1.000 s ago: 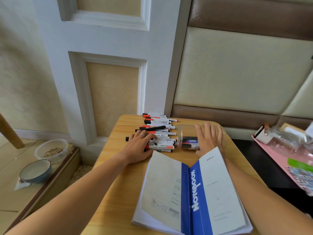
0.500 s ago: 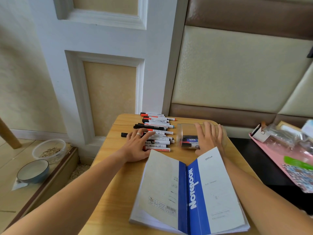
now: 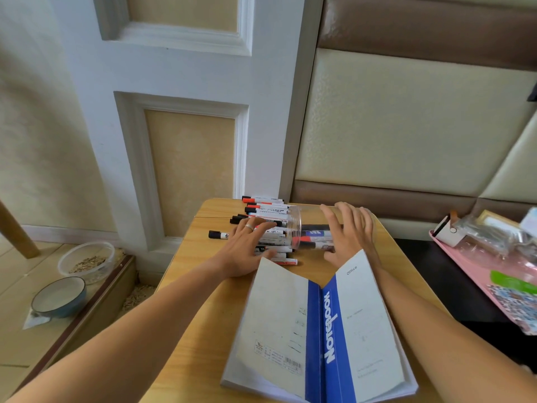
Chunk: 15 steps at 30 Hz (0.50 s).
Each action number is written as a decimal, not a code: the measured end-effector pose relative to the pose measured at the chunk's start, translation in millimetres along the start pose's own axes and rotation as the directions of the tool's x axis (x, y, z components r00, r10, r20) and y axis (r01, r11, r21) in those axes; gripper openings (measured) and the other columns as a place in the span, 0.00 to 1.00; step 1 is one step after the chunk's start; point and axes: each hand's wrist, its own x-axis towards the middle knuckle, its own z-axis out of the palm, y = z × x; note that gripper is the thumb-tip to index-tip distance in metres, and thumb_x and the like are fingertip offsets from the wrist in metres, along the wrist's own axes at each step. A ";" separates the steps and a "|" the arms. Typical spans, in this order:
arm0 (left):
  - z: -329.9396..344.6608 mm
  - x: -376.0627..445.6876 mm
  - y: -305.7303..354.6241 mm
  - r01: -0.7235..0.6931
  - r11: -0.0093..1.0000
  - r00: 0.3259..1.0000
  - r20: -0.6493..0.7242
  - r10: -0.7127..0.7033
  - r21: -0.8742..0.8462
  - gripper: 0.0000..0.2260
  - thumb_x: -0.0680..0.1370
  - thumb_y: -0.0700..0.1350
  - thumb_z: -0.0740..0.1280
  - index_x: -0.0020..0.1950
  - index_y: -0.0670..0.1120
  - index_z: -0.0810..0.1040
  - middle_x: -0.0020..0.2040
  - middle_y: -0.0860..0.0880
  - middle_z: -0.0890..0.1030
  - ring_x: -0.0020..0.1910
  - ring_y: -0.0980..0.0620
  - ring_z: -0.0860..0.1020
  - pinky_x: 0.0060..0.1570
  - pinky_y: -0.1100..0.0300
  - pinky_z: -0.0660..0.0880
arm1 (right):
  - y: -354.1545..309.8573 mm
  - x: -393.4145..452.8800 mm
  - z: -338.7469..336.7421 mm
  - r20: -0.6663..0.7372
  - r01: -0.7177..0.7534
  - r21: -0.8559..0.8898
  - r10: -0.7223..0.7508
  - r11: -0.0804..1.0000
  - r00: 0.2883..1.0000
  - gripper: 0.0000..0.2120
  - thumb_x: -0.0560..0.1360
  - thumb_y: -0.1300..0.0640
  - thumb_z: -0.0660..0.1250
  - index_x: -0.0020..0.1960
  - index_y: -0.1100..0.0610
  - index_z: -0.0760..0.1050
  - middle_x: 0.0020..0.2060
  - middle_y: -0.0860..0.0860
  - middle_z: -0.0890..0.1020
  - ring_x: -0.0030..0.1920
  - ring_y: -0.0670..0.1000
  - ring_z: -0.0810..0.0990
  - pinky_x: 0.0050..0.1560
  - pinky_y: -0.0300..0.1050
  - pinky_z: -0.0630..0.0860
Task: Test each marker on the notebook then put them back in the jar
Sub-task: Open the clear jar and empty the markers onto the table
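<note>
Lying on its side on the pale wood-grain table (image 3: 203, 286), the clear plastic jar (image 3: 293, 228) is a smooth cylinder with its open mouth turned toward the loose pile of markers (image 3: 267, 225); a few markers already show through its wall, at least three, though glare and the hand over them keep the count uncertain. The markers are slim white barrels with black or red caps, stacked roughly parallel; more than a dozen lie there, the exact number hidden by overlap, and one black-capped marker (image 3: 218, 235) sits apart at the pile's left edge. The left hand (image 3: 247, 251), wearing a ring, rests flat on the pile with fingers spread and straight, gripping nothing. The right hand (image 3: 348, 231) lies over the jar's rounded wall, fingers slightly spread and bent to its curve. One notebook (image 3: 319, 330) lies open and face down nearest the person, its matte grey-white covers joined by a blue spine printed "Notebook", its far corners just beside both hands. On the floor at left stand two bowls: a clear plastic bowl (image 3: 87, 260) holding seeds and a blue-rimmed bowl (image 3: 58, 296).
</note>
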 end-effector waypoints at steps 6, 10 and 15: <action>-4.5 23.9 33.8 -0.054 0.975 0.995 -0.098 0.034 -0.213 0.23 0.81 0.53 0.69 0.75 0.53 0.71 0.75 0.49 0.72 0.73 0.47 0.69 0.68 0.49 0.73 | -4.2 4.8 6.1 -0.011 0.069 0.020 -0.068 0.997 0.998 0.55 0.56 0.48 0.85 0.77 0.53 0.62 0.67 0.61 0.73 0.68 0.63 0.72 0.71 0.67 0.66; -3.3 39.5 47.8 -0.043 0.953 0.995 0.077 0.068 -0.299 0.25 0.80 0.52 0.69 0.76 0.46 0.72 0.72 0.44 0.75 0.69 0.45 0.74 0.61 0.59 0.71 | -1.8 5.0 10.1 -0.022 0.069 0.014 -0.068 0.998 0.997 0.55 0.55 0.49 0.85 0.76 0.52 0.62 0.68 0.61 0.73 0.69 0.63 0.71 0.71 0.65 0.66; -0.6 45.9 50.4 0.005 0.919 0.973 0.214 0.087 -0.393 0.22 0.84 0.51 0.65 0.74 0.42 0.70 0.72 0.44 0.73 0.68 0.48 0.73 0.57 0.65 0.71 | 0.8 5.3 10.5 -0.040 0.102 -0.015 -0.103 0.995 0.994 0.56 0.54 0.54 0.86 0.77 0.51 0.63 0.69 0.61 0.71 0.71 0.62 0.68 0.72 0.64 0.63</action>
